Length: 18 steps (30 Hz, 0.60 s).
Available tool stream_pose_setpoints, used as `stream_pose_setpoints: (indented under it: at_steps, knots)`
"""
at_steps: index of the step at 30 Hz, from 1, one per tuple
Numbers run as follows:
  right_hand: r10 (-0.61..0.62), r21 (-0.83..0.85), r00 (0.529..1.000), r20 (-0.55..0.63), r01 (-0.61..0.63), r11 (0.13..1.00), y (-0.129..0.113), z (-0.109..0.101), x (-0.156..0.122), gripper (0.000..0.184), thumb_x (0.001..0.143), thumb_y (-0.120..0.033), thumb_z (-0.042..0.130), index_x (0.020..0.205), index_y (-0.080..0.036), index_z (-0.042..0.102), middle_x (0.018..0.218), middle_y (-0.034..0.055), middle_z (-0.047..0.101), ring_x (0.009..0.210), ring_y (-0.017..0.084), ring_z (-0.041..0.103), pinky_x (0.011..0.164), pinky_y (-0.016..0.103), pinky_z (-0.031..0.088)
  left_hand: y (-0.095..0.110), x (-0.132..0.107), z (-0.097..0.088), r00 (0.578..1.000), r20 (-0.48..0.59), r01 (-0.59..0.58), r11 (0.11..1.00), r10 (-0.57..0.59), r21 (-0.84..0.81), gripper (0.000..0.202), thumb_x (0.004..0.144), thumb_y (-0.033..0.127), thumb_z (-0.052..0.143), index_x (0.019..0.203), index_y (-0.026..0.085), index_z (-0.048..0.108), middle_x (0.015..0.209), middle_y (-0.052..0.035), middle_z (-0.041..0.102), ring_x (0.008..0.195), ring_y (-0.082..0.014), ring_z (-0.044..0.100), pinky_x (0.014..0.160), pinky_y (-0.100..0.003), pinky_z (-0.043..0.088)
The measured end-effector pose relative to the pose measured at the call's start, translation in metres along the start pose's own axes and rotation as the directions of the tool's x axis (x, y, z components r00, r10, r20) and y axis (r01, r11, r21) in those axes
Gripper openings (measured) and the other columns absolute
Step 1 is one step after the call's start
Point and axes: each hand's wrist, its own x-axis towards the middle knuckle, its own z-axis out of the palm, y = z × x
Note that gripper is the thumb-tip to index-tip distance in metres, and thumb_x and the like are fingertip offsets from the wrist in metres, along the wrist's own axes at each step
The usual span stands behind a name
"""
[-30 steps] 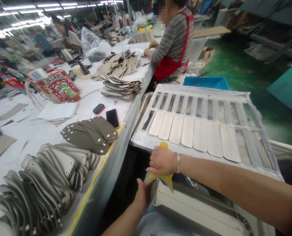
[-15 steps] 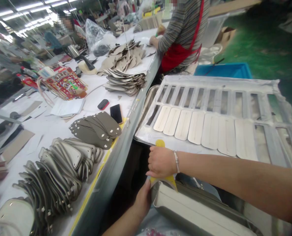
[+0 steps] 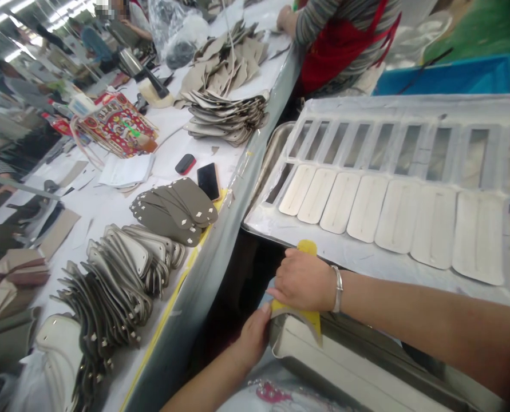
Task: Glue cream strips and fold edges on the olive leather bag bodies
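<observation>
My right hand, with a silver bangle at the wrist, grips a yellow plastic scraper from above. The scraper's lower part lies against a curved leather bag panel with a cream face and dark grey edge. My left hand holds the panel's near edge, just below the scraper. Most of the scraper's middle is hidden by my right hand. Beyond my hands stands a metal tray under a white-coated frame, with several cream strips in a row.
A white work table runs along the left, with stacked grey leather pieces, olive pieces and a phone. A co-worker in a red apron sits beyond it. A blue bin stands behind the tray.
The view has swung and tilted, so the table and tray sit differently in the picture. Both hands stay on the scraper and panel, with the panel a little higher in view.
</observation>
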Motion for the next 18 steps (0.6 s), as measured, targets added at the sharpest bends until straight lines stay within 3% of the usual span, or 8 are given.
stream_pose_setpoints:
  at_steps: [3, 6, 12, 15, 18]
  knots:
    - [0.102, 0.021, 0.995, -0.003, -0.102, 0.995, -0.004, 0.004, -0.01, 0.05, 0.091, -0.038, 0.031, 0.061, -0.015, 0.063, 0.059, 0.0076, 0.064, 0.058, 0.017, 0.054, 0.063, 0.035, 0.024, 0.012, 0.001, 0.003, 0.994, 0.009, -0.113, 0.988, 0.112, 0.106, 0.047, 0.083, 0.052, 0.045, 0.093, 0.012, 0.067, 0.096, -0.0092, 0.066, 0.1, -0.0288, 0.053, 0.094, -0.037, 0.034]
    - [0.192, 0.069, 0.981, 0.008, -0.192, 0.979, -0.011, 0.006, -0.023, 0.048, 0.092, -0.036, 0.031, 0.062, -0.016, 0.063, 0.062, 0.0077, 0.065, 0.058, 0.018, 0.054, 0.063, 0.036, 0.025, 0.026, 0.002, 0.011, 0.978, 0.109, -0.189, 0.977, 0.178, 0.103, 0.043, 0.086, 0.046, 0.042, 0.109, 0.016, 0.062, 0.114, -0.0066, 0.06, 0.112, -0.0286, 0.047, 0.099, -0.035, 0.03]
    - [0.372, 0.038, 0.928, 0.026, -0.373, 0.927, -0.028, 0.009, -0.047, 0.05, 0.093, -0.036, 0.026, 0.065, -0.016, 0.062, 0.059, 0.0077, 0.063, 0.055, 0.018, 0.055, 0.057, 0.035, 0.026, 0.051, 0.004, 0.024, 0.925, 0.332, -0.229, 0.968, 0.184, 0.101, 0.047, 0.089, 0.047, 0.036, 0.115, 0.015, 0.056, 0.112, -0.0094, 0.059, 0.104, -0.0283, 0.05, 0.092, -0.037, 0.035]
    - [0.443, -0.003, 0.895, 0.048, -0.444, 0.896, -0.037, 0.005, -0.058, 0.047, 0.094, -0.035, 0.026, 0.071, -0.016, 0.063, 0.063, 0.0085, 0.064, 0.058, 0.019, 0.057, 0.056, 0.034, 0.027, 0.055, 0.005, 0.018, 0.909, 0.384, -0.239, 0.959, 0.164, 0.155, 0.043, 0.087, 0.046, 0.041, 0.116, 0.017, 0.056, 0.114, -0.0086, 0.058, 0.107, -0.0282, 0.049, 0.094, -0.037, 0.033]
    - [0.51, -0.013, 0.858, 0.066, -0.51, 0.86, -0.044, -0.005, -0.073, 0.049, 0.093, -0.035, 0.027, 0.068, -0.016, 0.064, 0.067, 0.0114, 0.066, 0.062, 0.02, 0.059, 0.059, 0.035, 0.031, 0.057, 0.008, 0.009, 0.89, 0.446, -0.146, 0.986, 0.096, 0.079, 0.047, 0.089, 0.048, 0.036, 0.118, 0.016, 0.055, 0.115, -0.0094, 0.058, 0.109, -0.0282, 0.048, 0.096, -0.04, 0.031]
